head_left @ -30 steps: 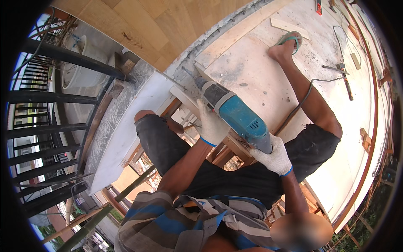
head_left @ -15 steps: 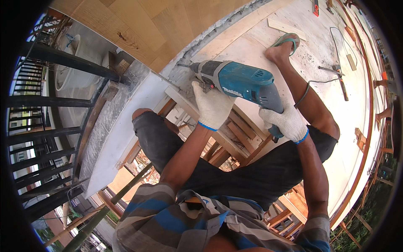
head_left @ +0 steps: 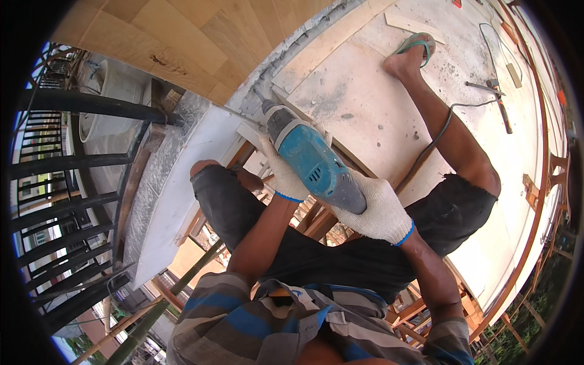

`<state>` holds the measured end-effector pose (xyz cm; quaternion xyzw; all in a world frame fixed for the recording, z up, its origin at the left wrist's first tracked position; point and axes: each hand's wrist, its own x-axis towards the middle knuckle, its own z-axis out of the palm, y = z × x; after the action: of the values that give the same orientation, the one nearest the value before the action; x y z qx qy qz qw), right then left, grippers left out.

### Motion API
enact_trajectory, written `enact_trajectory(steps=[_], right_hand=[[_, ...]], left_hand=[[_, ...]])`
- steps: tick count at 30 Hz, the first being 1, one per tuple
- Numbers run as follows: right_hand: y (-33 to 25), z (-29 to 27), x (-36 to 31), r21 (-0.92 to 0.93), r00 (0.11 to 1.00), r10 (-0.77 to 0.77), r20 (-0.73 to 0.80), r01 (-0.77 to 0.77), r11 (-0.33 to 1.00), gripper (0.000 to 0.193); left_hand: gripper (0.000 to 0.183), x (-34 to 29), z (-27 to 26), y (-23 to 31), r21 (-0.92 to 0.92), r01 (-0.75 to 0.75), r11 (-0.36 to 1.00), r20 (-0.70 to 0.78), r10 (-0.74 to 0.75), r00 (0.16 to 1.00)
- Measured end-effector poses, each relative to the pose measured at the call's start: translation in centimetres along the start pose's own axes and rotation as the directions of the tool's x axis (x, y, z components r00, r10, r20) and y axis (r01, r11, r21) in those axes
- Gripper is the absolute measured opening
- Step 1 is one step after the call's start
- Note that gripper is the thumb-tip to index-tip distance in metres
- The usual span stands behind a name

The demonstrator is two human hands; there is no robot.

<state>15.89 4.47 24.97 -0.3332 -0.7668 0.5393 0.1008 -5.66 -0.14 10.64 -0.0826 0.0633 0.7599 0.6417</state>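
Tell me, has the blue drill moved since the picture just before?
Yes. The back end of the blue drill has swung farther away from the hammer, toward the person's black trousers.

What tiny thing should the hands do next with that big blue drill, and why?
Maybe steady the drill and line up its bit before pushing. The bit points toward the rough grey strip, but I can't tell whether its tip touches. The left hand supports the front while the right hand grips the back, so a small aim adjustment seems sensible.
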Motion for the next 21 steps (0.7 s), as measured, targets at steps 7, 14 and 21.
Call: enact_trajectory(steps=[7, 14, 21], right_hand=[[-2.1, 4.0, -0.6, -0.313, 0.997, -0.065, 0.043, 0.075, 0.947, 0.09], [-3.5, 8.7, -1.0, -0.441, 0.989, -0.129, 0.075, 0.149, 0.885, 0.083], [-0.3, 7.4, -3.5, -0.299, 0.996, -0.084, -0.023, 0.074, 0.952, 0.081]], left_hand=[[0.086, -2.1, 0.9, 0.7, -0.386, 0.015, 0.922, -0.032, -0.03, 0.999], [0.079, -3.9, -1.1, 3.5, -0.351, 0.005, 0.936, -0.009, -0.008, 1.0], [0.087, -3.6, -3.7, 1.5, -0.381, 0.156, 0.912, 0.07, -0.139, 0.988]])
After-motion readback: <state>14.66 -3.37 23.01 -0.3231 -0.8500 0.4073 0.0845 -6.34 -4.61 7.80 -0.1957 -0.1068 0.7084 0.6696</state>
